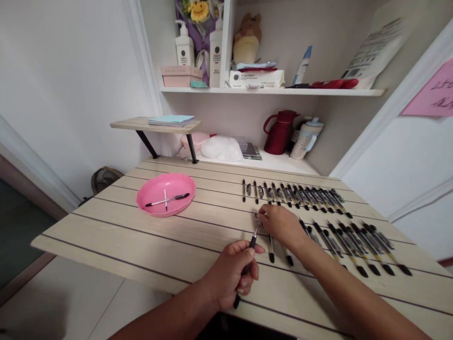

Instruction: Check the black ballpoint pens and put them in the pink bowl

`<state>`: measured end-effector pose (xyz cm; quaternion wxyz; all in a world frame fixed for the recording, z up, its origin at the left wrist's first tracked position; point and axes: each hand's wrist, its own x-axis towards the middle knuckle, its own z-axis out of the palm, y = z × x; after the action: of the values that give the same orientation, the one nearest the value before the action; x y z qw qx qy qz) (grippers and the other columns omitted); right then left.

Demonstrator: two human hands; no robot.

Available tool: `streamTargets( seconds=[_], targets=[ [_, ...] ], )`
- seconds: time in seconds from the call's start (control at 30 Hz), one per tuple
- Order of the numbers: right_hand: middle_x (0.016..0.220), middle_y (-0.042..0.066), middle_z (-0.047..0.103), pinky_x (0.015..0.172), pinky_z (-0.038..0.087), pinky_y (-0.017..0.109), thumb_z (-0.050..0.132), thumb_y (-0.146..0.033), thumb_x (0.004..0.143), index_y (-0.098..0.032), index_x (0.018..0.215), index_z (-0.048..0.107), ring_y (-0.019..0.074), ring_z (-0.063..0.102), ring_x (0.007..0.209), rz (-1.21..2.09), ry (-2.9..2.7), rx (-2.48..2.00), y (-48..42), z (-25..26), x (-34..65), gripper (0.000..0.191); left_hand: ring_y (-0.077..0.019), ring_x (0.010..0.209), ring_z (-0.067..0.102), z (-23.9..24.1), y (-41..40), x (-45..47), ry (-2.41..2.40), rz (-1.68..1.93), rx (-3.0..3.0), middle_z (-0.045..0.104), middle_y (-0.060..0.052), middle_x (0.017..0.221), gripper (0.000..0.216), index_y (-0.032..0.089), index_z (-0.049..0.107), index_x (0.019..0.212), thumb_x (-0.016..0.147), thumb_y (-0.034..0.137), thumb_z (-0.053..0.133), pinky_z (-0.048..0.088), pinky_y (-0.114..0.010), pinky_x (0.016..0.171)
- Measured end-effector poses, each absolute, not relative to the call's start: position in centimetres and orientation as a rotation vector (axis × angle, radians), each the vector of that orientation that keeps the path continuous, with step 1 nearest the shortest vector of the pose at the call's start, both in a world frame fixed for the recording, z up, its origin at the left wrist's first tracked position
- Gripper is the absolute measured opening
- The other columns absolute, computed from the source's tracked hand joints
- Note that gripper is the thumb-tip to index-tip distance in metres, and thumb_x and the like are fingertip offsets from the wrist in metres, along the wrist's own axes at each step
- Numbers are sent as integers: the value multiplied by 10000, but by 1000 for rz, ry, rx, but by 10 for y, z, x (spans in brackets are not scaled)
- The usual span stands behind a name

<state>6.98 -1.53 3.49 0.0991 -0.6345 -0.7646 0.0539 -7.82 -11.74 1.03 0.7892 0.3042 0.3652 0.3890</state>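
My left hand [231,271] is closed round a black pen [247,264] near the table's front edge, tip pointing up and away. Just beyond it, my right hand [279,223] pinches a small clear pen part [259,222], which touches the near row of pens. Two rows of black pens lie side by side on the wooden table [123,231]: a far row [293,194] and a near row [354,243] stretching right. A pink dish [166,193] to the left holds one black pen [168,200] and a thin white refill.
A small raised shelf [155,125] with a notepad stands at the table's back left. Behind, a ledge holds a red jug [279,132] and a pale cup [306,138]. A white wall shelf [272,90] above carries bottles and boxes. A white door lies right.
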Motion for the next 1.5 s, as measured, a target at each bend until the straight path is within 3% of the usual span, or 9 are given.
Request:
streamTargets(
  seconds=[0.1, 0.23, 0.43, 0.7, 0.83, 1.0, 1.13, 1.3, 1.5],
  targets=[
    [592, 37, 610, 541, 344, 255, 408, -353, 796, -186, 608, 569, 145, 532, 548, 586, -2026, -1709, -33, 37, 76, 298, -9, 288, 237, 11, -118, -77, 781, 855, 659, 468, 69, 494, 243, 157, 491, 940, 759, 317, 513, 135, -168, 321],
    [531, -16, 544, 532, 361, 240, 483, -482, 754, -182, 670, 548, 121, 483, 523, 1132, -1581, -1375, -72, 26, 63, 319, -8, 270, 233, 10, -118, -73, 789, 879, 677, 478, 70, 490, 185, 172, 468, 852, 762, 329, 507, 135, -169, 307],
    [538, -33, 510, 472, 324, 203, 683, -404, 621, -154, 629, 563, 73, 399, 484, 1351, -947, -1184, -97, 12, 38, 278, -4, 251, 225, 6, -121, -69, 781, 880, 747, 479, 77, 471, 228, 179, 445, 834, 761, 381, 521, 132, -160, 292],
    [571, -9, 575, 440, 378, 213, 695, -397, 624, -166, 715, 615, 80, 449, 440, 1681, -727, -979, -94, 18, 37, 260, 1, 269, 195, 7, -122, -74, 713, 878, 694, 459, 82, 489, 225, 197, 445, 858, 773, 396, 507, 104, -157, 312],
    [419, -58, 434, 359, 292, 198, 688, -416, 625, -158, 585, 556, 63, 362, 350, 1672, -812, -1016, -94, 15, 37, 292, 1, 270, 188, 7, -121, -74, 714, 868, 686, 456, 79, 488, 221, 194, 439, 841, 774, 394, 506, 98, -160, 314],
    [509, -30, 515, 449, 360, 192, 697, -397, 622, -147, 715, 614, 68, 412, 445, 1655, -767, -1004, -91, 18, 37, 279, 3, 273, 181, 7, -120, -74, 708, 861, 637, 444, 81, 494, 214, 193, 430, 862, 773, 371, 508, 71, -164, 328],
    [424, -62, 426, 391, 286, 179, 698, -403, 615, -145, 592, 569, 49, 336, 379, 1681, -813, -1055, -87, 17, 35, 289, 8, 282, 176, 8, -120, -74, 716, 863, 609, 445, 84, 505, 211, 205, 413, 841, 766, 371, 520, 62, -163, 341],
    [553, -11, 560, 452, 345, 173, 707, -350, 610, -135, 624, 619, 45, 381, 434, 1648, -826, -966, -82, 17, 32, 232, 11, 290, 171, 10, -117, -76, 720, 870, 601, 441, 92, 501, 247, 211, 402, 834, 749, 395, 544, 63, -158, 347],
    [563, -12, 567, 408, 366, 175, 701, -377, 617, -151, 703, 609, 54, 414, 407, 1740, -763, -941, -81, 19, 28, 259, 11, 294, 181, 9, -114, -76, 727, 894, 608, 451, 89, 511, 268, 207, 405, 836, 733, 400, 561, 63, -158, 347]
  ],
)
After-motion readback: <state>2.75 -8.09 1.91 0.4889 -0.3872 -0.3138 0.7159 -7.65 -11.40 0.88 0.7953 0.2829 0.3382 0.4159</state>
